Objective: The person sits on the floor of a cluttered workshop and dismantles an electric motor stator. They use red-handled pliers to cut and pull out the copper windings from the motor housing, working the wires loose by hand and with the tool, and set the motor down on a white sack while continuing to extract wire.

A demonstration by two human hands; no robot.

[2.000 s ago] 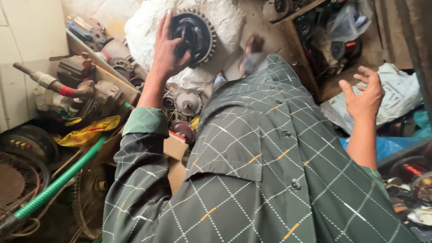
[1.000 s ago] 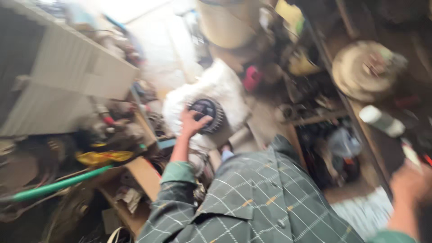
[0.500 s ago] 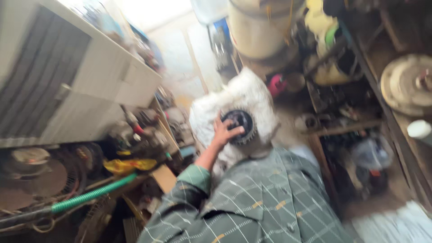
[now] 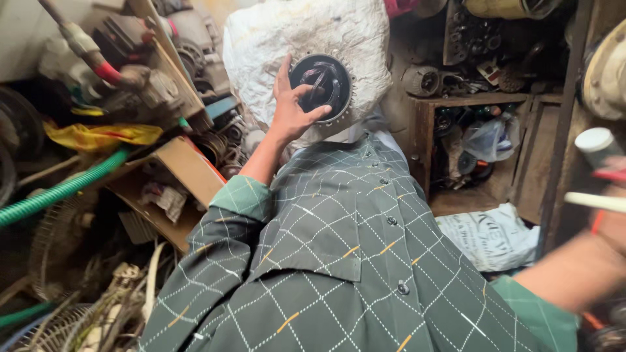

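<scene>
The round black metal motor part with a toothed rim [image 4: 321, 88] sits on top of a bulging white woven sack [image 4: 306, 39], up in the middle of my view, with dark coiled windings showing inside its open face. My left hand [image 4: 291, 111] is on it: the fingers are spread along the left edge of the rim and the thumb reaches across the lower part, so the hand is partly curled around the part's side rather than closed into a fist. My left forearm runs down from it to a green cuff and the sleeve of my dark green checked shirt [image 4: 339, 261], which fills the lower middle of the view.

My right hand [image 4: 613, 218] is at the far right edge, blurred and cut off by the frame; I cannot tell how far it is open or whether it has hold of anything.

Left of the sack I see a brown cardboard box [image 4: 186, 169] tilted among scrap parts, a green ribbed hose [image 4: 62, 189] crossing below a crumpled yellow cloth [image 4: 98, 135]. Right of the sack stands a dark wooden shelf unit [image 4: 482, 104] stuffed with metal parts, and a printed white plastic bag [image 4: 492, 238] lies at its foot.
</scene>
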